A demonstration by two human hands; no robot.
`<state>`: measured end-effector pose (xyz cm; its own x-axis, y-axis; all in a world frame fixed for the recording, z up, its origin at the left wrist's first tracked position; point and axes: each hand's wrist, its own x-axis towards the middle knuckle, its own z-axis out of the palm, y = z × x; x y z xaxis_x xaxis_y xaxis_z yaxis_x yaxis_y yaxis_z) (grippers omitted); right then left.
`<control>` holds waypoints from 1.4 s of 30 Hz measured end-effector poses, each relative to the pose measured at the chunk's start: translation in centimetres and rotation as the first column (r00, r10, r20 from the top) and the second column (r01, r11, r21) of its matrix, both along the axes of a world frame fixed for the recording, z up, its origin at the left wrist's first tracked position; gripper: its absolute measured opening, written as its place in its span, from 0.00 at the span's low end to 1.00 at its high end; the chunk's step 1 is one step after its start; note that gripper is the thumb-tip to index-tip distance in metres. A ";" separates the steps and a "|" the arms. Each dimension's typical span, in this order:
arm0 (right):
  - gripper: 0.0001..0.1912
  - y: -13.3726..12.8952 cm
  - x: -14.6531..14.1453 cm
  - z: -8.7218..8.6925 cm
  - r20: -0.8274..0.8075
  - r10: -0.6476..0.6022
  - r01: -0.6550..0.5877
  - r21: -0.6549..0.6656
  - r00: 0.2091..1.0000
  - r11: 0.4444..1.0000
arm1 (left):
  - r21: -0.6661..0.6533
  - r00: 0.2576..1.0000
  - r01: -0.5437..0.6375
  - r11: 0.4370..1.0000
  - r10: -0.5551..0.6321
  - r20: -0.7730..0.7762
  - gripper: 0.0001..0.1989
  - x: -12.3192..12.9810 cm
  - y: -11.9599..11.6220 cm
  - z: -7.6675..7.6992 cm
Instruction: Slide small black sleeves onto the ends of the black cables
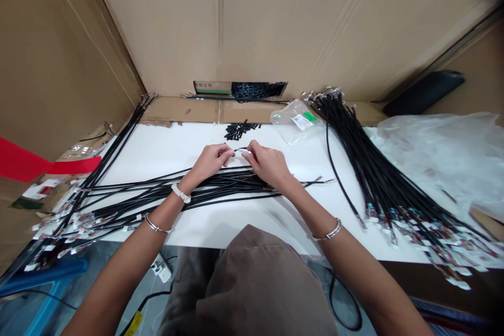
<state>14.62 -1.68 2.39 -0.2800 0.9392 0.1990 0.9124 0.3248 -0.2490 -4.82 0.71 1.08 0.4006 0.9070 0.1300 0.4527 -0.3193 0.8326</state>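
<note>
Item, your left hand (209, 160): fingers drawn together, pinching one end of a small, thin, dark-and-pale piece (243, 148). Item, your right hand (271, 164): fingers close together on the other end. The piece lies between both hands, above the white bench (145, 143); too small to tell exactly what it is, or whether its ends are joined.

Just beyond the fingers: one loose heap of short black tubular pieces (241, 130), a good number, lying apart from any cable.

Below your hands and wrists: one spread of long black cables (220, 189), bare coloured wire ends toward your right, white connectors toward your left.

Right side: one large fanned bundle of black cables (354, 152), white connectors at the near end. Left side: a smaller bundle of black cables (118, 143), lying aslant.

Behind: a clear plastic bag with a green label (293, 122), near the large bundle.

Standing, by judgement: one piece in hand, its handling unfinished; many short pieces unused in the heap. Which bundles are done and which remain, your view does not settle; no overall count can be given.
</note>
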 end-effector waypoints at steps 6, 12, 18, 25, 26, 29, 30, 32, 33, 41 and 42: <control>0.12 0.2 0.1 -0.4 0.006 0.017 -0.017 0.050 1.000 0.999 | 0.013 1.000 -0.004 1.000 0.004 0.012 0.14 0.0 -0.1 0.2; 0.13 0.3 0.2 -0.9 -0.039 0.020 -0.017 0.092 0.999 0.996 | 0.032 0.999 -0.014 0.999 0.013 0.035 0.14 0.1 -0.1 0.3; 0.12 0.6 0.2 -1.3 -0.134 0.023 -0.011 0.090 0.991 0.996 | 0.080 0.999 -0.029 0.996 0.025 0.043 0.14 0.1 0.0 0.0; 0.12 0.8 0.3 -1.6 -0.234 0.036 -0.016 0.087 0.972 0.996 | 0.091 0.997 -0.041 0.995 0.036 0.064 0.13 0.3 -0.1 0.0; 0.12 0.8 0.2 -1.6 -0.250 0.037 -0.016 0.086 0.967 0.996 | 0.094 0.997 -0.045 0.995 0.039 0.066 0.13 0.3 -0.1 0.0; 0.12 0.8 0.2 -1.7 -0.292 0.035 -0.013 0.075 0.956 0.997 | 0.112 0.996 -0.064 0.992 0.056 0.070 0.13 0.4 -0.1 -0.1; 0.12 0.8 0.1 -1.7 -0.300 0.030 -0.008 0.072 0.954 0.997 | 0.121 0.995 -0.070 0.990 0.062 0.073 0.13 0.4 -0.1 -0.2; 0.13 0.8 0.0 -1.8 -0.308 0.016 0.007 0.071 0.951 0.997 | 0.138 0.994 -0.081 0.987 0.070 0.080 0.13 0.5 -0.2 -0.3; 0.13 0.7 -0.1 -1.8 -0.311 0.009 0.014 0.072 0.950 0.997 | 0.144 0.994 -0.085 0.986 0.074 0.084 0.13 0.6 -0.3 -0.3; 0.12 0.5 -0.5 -1.9 -0.306 -0.028 0.062 0.101 0.952 0.993 | 0.177 0.988 -0.134 0.975 0.117 0.104 0.12 1.0 -0.6 -0.4; 0.13 0.4 -0.6 -2.0 -0.300 -0.033 0.069 0.110 0.953 0.992 | 0.179 0.987 -0.141 0.974 0.124 0.106 0.12 1.0 -0.6 -0.4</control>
<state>14.04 -1.24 0.41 -0.1439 0.9155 0.3758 0.8192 0.3232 -0.4738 -3.78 0.10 0.66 0.2565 0.9076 0.3324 0.4243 -0.4147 0.8050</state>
